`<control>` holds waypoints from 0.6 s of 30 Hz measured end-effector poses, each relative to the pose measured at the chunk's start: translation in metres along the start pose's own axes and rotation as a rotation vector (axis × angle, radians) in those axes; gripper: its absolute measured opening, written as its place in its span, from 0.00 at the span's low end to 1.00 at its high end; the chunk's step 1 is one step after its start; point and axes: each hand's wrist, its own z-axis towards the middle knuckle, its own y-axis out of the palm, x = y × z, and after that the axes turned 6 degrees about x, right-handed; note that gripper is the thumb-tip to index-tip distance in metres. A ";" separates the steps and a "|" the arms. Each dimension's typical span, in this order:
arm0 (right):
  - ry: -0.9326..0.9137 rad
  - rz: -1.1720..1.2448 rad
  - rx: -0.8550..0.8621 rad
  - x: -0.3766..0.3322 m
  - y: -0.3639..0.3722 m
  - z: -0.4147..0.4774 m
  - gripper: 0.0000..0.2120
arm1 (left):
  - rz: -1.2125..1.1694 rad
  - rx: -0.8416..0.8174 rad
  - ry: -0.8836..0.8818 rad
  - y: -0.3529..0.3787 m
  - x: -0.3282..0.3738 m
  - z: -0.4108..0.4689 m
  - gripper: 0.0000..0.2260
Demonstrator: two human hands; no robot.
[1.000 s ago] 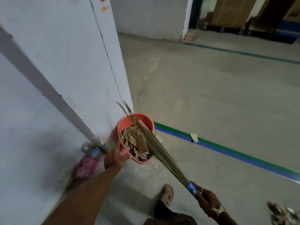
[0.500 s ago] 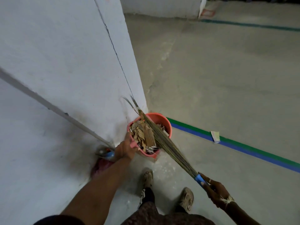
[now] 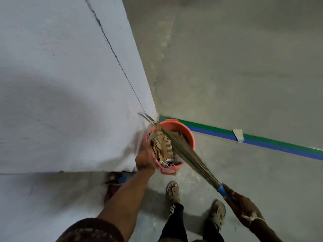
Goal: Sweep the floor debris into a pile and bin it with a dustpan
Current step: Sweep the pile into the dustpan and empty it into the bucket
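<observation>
Broom (image 3: 189, 155) clamped in right hand (image 3: 244, 208); left hand (image 3: 145, 159) at bin (image 3: 190, 135) rim, grip unclear. Debris (image 3: 162, 145) best pushed down gently, bin steadied.

A pale painted wall (image 3: 61, 75) with a thin dark crack (image 3: 113, 51) rises left of the left hand (image 3: 145, 159). Grey concrete floor (image 3: 244, 67) spreads beyond the right hand (image 3: 243, 206), crossed by a green and blue stripe (image 3: 271, 143). Two feet in worn sandals (image 3: 173, 190) stand between the hands. A blurred red and blue object (image 3: 120, 179) lies just behind the left hand.
</observation>
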 end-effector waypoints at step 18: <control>0.244 -0.036 0.116 -0.034 0.005 -0.003 0.29 | 0.081 -0.116 -0.175 0.031 0.005 0.084 0.22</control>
